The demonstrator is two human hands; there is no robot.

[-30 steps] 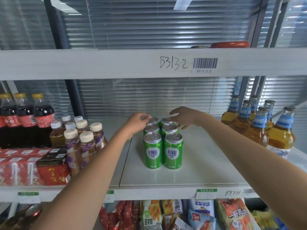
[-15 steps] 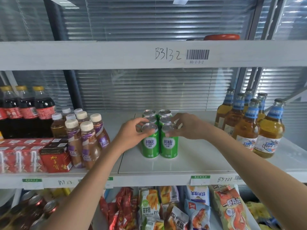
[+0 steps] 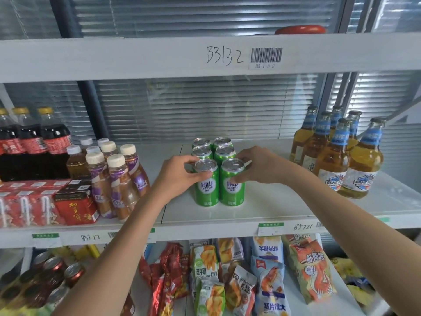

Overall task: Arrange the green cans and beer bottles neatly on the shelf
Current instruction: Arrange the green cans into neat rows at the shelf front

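Observation:
Several green cans (image 3: 214, 156) stand in two columns at the middle of the white shelf (image 3: 273, 206). My left hand (image 3: 180, 179) grips the front left green can (image 3: 206, 188) around its upper part. My right hand (image 3: 259, 166) grips the front right green can (image 3: 232, 190) at its top and side. Both front cans stand upright, touching each other. Several beer bottles (image 3: 335, 151) with blue labels stand in a loose cluster at the right end of the same shelf, apart from my hands.
Dark cola bottles (image 3: 32, 144), purple-label coffee bottles (image 3: 114, 176) and red drink cartons (image 3: 75, 206) fill the shelf's left part. An upper shelf board (image 3: 136, 58) hangs overhead. Snack bags (image 3: 268, 281) and red cans (image 3: 57, 270) lie on the shelf below.
Both hands moved from the rear cans forward to the front pair and closed on them. The camera view dropped and shifted slightly.

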